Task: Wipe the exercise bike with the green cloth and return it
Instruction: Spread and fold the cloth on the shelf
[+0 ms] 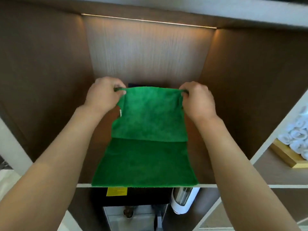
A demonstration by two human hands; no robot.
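Note:
The green cloth (146,144) lies spread on a brown wooden shelf (211,167) inside a lit cabinet niche. Its near edge reaches the shelf's front lip. The far half is lifted and folded back toward me. My left hand (103,94) pinches the cloth's far left corner. My right hand (198,99) pinches the far right corner. Both corners are held a little above the shelf, with the cloth stretched between them. No exercise bike is in view.
Brown side walls (50,80) close the niche on both sides. To the right, a gold tray (286,157) holds rolled white towels (298,132). Below the shelf stand a black box with a yellow label (116,191) and a white dispenser (183,200).

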